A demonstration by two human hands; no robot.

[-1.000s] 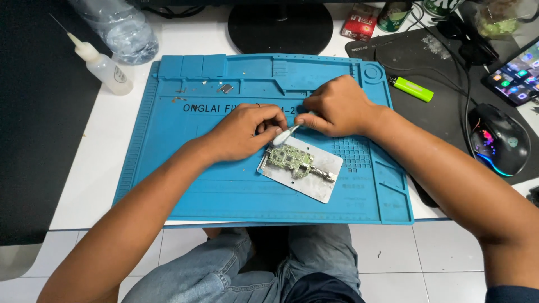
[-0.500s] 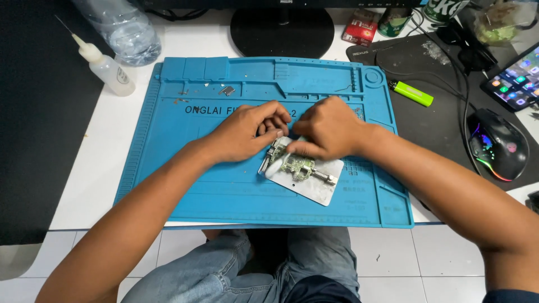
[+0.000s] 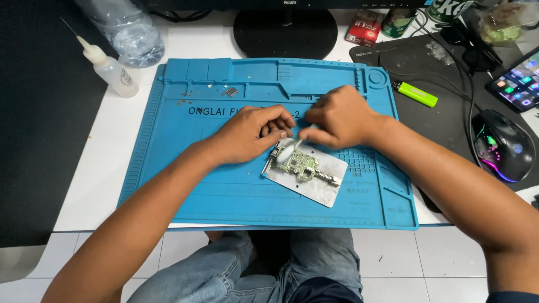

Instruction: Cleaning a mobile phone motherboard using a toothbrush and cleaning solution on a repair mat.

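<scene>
Seen from above, at the centre of the frame: a blue work mat [image 3: 168, 185] spread on a white table [image 3: 95, 168]. Just right of centre on the mat, a tilted silver holder plate [image 3: 320, 188] with a small green circuit board [image 3: 299, 163] clamped on top.

Left hand [image 3: 250, 133] curled at the plate's upper left edge, fingers bent inward and resting against the plate's corner; grip closed, though exactly what is pinched cannot be told. Right hand [image 3: 339, 118] just above the plate, grip closed on a thin tool with a pale, rounded tip [image 3: 285, 151], tip lying on the board's upper left end. Both hands nearly touching each other above the board.

Upper left of the frame: a small squeeze bottle with a needle nozzle [image 3: 112, 72] and a clear plastic bottle [image 3: 126, 28]. Top centre: a round black monitor stand [image 3: 289, 31]. Right of the mat: a lime green lighter [image 3: 415, 93] on a dark pad [image 3: 449, 120]. Far right: a black mouse with coloured lights [image 3: 502, 146] and a phone [image 3: 519, 76] with a lit screen. Bottom centre: knees in blue jeans [image 3: 247, 269] over a tiled floor.
</scene>
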